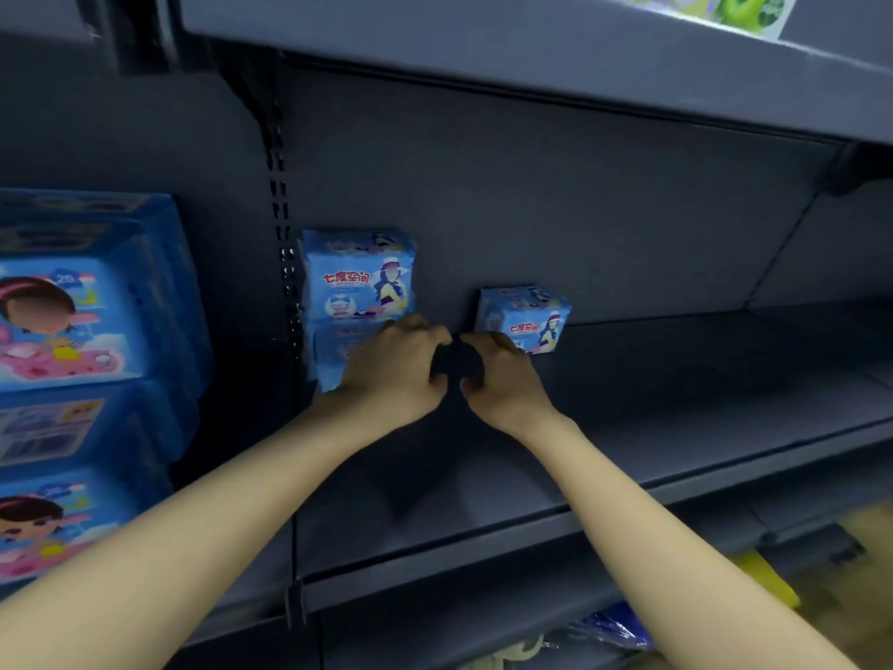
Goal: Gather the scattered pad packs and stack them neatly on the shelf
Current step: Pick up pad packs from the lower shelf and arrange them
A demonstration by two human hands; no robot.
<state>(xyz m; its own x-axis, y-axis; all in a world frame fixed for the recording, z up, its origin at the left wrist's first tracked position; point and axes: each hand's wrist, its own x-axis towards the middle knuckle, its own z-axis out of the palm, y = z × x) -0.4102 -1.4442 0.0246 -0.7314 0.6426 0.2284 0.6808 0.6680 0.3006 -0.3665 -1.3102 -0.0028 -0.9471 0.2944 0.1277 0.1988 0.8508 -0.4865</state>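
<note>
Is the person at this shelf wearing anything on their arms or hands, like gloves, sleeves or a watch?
No. The left forearm and right forearm are bare, with no sleeve edge in view. The left hand and right hand have no gloves, and no watch, bracelet or ring shows on wrists or fingers. The picture is slightly blurred.

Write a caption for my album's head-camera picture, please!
Left hand and right hand reach between a stack of packs and a lone pack on the shelf.
</note>
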